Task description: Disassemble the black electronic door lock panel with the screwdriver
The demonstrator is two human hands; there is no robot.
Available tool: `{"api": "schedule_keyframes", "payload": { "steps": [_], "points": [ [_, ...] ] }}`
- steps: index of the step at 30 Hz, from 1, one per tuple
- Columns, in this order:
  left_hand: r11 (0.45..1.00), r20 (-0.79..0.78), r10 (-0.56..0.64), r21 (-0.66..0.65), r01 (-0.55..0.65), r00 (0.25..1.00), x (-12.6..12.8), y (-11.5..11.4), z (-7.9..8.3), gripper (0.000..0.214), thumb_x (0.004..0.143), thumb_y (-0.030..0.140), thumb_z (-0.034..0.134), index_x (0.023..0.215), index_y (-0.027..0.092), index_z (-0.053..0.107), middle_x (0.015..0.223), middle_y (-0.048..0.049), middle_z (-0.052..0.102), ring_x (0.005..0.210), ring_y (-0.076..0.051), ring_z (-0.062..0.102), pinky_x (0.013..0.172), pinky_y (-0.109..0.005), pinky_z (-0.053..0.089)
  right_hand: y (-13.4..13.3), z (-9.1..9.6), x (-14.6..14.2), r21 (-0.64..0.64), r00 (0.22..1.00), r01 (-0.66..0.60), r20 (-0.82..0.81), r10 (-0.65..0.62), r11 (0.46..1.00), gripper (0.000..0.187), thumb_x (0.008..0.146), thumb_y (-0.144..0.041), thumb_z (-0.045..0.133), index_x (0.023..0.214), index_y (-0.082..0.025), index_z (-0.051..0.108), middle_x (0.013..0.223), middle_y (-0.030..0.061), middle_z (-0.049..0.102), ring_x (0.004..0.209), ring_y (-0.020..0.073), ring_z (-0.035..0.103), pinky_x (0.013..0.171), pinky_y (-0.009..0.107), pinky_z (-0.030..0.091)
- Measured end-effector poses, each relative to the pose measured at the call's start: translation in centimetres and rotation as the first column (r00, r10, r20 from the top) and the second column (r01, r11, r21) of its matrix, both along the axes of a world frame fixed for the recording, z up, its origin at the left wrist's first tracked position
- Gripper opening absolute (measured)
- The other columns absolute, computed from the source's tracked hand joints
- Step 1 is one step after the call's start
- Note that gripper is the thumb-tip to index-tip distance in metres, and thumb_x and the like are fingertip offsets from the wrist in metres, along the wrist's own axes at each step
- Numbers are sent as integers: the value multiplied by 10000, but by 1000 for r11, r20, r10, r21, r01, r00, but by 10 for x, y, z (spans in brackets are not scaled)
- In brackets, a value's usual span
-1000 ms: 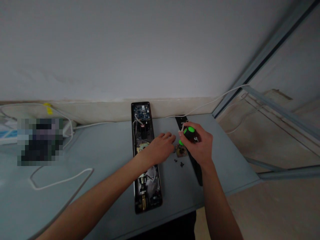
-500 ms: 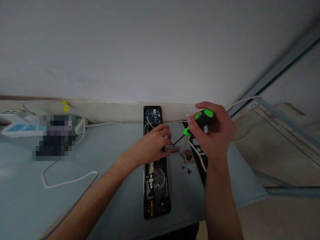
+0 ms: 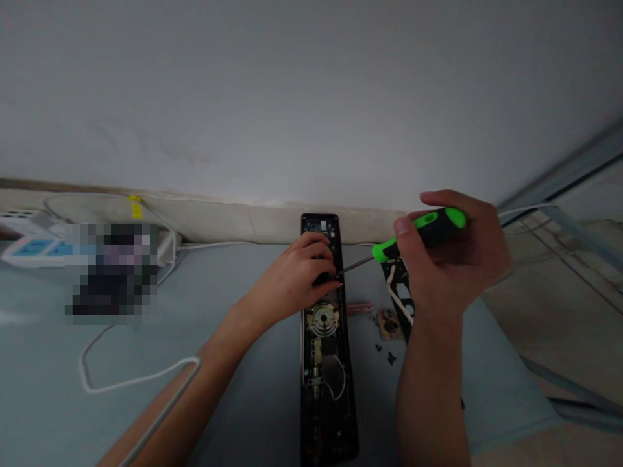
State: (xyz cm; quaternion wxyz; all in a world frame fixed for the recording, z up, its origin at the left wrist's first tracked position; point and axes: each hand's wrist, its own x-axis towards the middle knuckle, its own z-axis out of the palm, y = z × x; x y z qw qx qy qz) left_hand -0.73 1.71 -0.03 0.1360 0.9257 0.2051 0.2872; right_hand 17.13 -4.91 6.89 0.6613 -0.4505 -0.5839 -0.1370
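A long black housing [image 3: 335, 415], opened to show a circuit board, a round slotted metal part [image 3: 324, 319] and a white wire, lies lengthwise on the table. Over its upper half my left hand [image 3: 304, 269] is closed, fingers curled and thumb near them; what they hold, if anything, is hidden. My right hand [image 3: 450, 259] grips a green and black screwdriver [image 3: 428, 232] off to the right, raised above the table. Its thin shaft slants down to the left, with the tip beside my left fingertips over the housing.
Right of the housing lie a reddish rod-like piece [image 3: 359, 308], a square brownish plate [image 3: 389, 324], several small dark screws [image 3: 391, 358] and a black panel [image 3: 400, 285] with a white cable. A power strip [image 3: 34, 251] and loose white cable [image 3: 141, 376] are at left. A wall borders the back.
Both hands have moved, bringing the screwdriver tip from beside the housing to over it. The screwdriver lies flatter. The view has shifted, so the housing appears further right and lower.
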Motion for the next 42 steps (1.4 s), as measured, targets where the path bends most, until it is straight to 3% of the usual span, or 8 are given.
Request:
{"api": "schedule_keyframes", "payload": {
  "steps": [9, 20, 30, 42],
  "points": [
    [999, 16, -31, -27, 31, 999, -6, 8, 2, 74, 924, 192, 732, 873, 151, 768, 981, -82, 721, 1246, -309, 537, 1070, -475, 529, 10, -4, -7, 10, 999, -16, -35, 16, 1000, 276, 763, -112, 814, 991, -242, 732, 866, -20, 684, 643, 94, 668, 495, 194, 552],
    [1000, -79, -9, -10, 8, 997, -19, 10, 5, 84, 970, 170, 661, 999, 138, 733, 1080, -96, 704, 1352, -316, 484, 1146, -508, 477, 9, -3, -11, 22, 995, -62, -76, 64, 998, 299, 740, -73, 807, 986, -231, 744, 918, -6, 689, 632, 116, 690, 470, 228, 560],
    [1000, -71, -19, 11, 20, 997, -25, 13, 8, 131, 995, 229, 637, 1020, 135, 725, 1122, -124, 675, 1350, -309, 486, 1159, -530, 463, 11, -5, -12, 27, 993, -79, -80, 81, 996, 322, 729, -82, 806, 1004, -239, 749, 909, -14, 705, 637, 120, 696, 473, 233, 557],
    [1000, -62, -22, -18, 21, 998, -31, 19, 4, 113, 916, 260, 754, 965, 160, 730, 1121, -111, 661, 1342, -316, 483, 1126, -512, 486, 13, -5, -11, 37, 996, -66, -53, 68, 997, 292, 734, -157, 827, 1004, -239, 752, 943, 7, 740, 648, 121, 694, 511, 248, 582]
  ]
}}
